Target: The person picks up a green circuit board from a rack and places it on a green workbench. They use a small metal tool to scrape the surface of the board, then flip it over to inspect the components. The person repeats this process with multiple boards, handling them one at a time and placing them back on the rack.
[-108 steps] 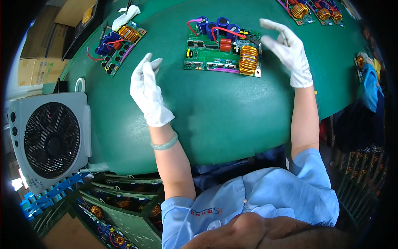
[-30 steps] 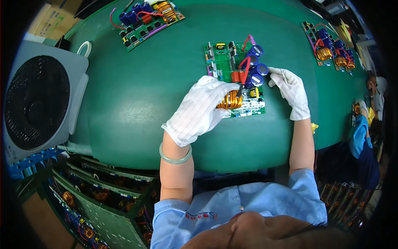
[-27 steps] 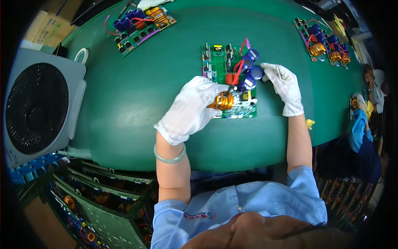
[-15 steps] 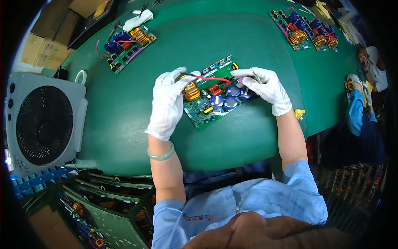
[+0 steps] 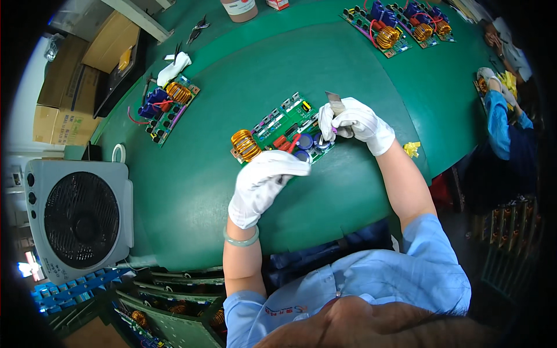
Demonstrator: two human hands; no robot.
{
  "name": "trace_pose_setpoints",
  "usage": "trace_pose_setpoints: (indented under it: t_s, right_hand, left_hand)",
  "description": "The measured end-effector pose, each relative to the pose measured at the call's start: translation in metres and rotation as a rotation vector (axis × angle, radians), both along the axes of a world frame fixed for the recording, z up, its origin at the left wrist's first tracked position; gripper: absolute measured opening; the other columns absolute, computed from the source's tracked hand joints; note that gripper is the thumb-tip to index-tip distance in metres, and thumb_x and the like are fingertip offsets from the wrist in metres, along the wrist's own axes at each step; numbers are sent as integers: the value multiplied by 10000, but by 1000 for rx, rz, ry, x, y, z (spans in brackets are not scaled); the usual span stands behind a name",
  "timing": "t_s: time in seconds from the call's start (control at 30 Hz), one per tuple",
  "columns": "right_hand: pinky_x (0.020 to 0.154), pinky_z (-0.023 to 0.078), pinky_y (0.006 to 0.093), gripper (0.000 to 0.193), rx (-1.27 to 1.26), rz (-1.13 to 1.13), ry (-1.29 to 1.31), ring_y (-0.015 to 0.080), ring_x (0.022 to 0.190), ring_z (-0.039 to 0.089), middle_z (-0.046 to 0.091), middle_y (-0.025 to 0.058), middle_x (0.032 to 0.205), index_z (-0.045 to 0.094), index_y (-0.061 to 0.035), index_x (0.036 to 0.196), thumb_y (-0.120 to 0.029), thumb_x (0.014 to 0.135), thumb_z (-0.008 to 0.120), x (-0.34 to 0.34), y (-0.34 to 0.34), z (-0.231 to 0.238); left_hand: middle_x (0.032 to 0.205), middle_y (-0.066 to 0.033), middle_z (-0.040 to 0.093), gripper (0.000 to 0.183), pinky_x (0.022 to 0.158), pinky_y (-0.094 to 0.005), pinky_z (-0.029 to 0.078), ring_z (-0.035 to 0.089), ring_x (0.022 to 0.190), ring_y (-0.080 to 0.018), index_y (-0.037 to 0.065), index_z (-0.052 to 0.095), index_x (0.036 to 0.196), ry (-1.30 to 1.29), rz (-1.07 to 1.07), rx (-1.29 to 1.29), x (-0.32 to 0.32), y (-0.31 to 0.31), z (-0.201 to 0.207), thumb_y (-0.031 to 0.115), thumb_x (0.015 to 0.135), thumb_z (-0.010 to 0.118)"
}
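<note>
A green circuit board lies tilted on the bench in front of me, with a copper-wound coil at its left end. Blue round capacitors stand on its right part, beside red components. My left hand, white-gloved, is over the board's near edge, fingers stretched rightward past the capacitors. A red wire runs down behind those fingers. At the board's right end my gloved right hand is closed round a flat silver blade-like tool, pointing up and away. A purple bit shows below its fingers.
Another board lies far left, near a white cloth and small cutters. Several boards are at the far right. A grey fan stands left. Yellow scraps lie right; a co-worker's gloved hands are beyond.
My left hand has left the coil and moved down and right toward the capacitors. The right hand has turned, showing the tool's broad face. The whole view has shifted.
</note>
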State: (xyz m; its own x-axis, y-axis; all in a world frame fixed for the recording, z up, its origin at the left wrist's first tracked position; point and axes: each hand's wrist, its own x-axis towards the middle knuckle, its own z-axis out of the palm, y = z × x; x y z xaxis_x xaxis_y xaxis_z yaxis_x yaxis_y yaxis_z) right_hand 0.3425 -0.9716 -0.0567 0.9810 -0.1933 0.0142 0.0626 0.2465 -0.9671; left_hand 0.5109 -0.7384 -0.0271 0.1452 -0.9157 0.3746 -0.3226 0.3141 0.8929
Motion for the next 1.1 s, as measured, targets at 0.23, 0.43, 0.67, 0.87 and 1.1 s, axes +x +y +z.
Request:
trace_pose_setpoints:
  t_s: [0.23, 0.43, 0.67, 0.87, 1.1]
  right_hand:
    - [452, 296, 262, 395, -91, 5, 13, 136, 572, 501, 618, 126, 763, 649, 14, 748, -372, 822, 616, 0, 0, -3]
    - [432, 288, 232, 292, -29, -11, 19, 101, 547, 507, 660, 112, 754, 679, 26, 807, -255, 801, 601, 0, 2, 3]
    - [432, 236, 201, 329, -2, -161, 102, 21, 466, 361, 713, 97, 898, 701, 27, 1070, -251, 910, 628, 4, 4, 5]
    - [448, 230, 179, 386, -64, -440, 49, 5, 486, 315, 701, 91, 948, 651, 41, 1223, -231, 953, 608, 13, -3, 6]
    - [445, 219, 186, 326, -113, -447, 137, 5, 466, 303, 696, 81, 885, 704, 1, 1157, -251, 969, 618, 16, 2, 12]
  left_hand:
    - [961, -80, 754, 123, 854, -332, 533, 686, 925, -242, 35, 719, 984, -206, 219, 6, 34, 14, 3, 83, 943, 614]
    - [1010, -94, 756, 133, 873, -347, 516, 662, 946, -252, 23, 717, 970, -367, 174, -35, 41, 17, -1, 118, 916, 641]
    - [1138, -125, 687, 183, 900, -363, 517, 632, 1063, -289, 52, 700, 1094, -393, 382, -182, 40, 6, -5, 118, 928, 658]
    - [1282, -174, 586, 752, 976, -425, 504, 593, 1127, -345, 95, 586, 1316, -705, 514, 110, 51, -4, -22, 371, 687, 890]
    - [1099, -177, 681, 732, 919, -408, 528, 644, 1033, -345, 68, 622, 1240, -598, 504, 502, 46, -8, -4, 386, 644, 904]
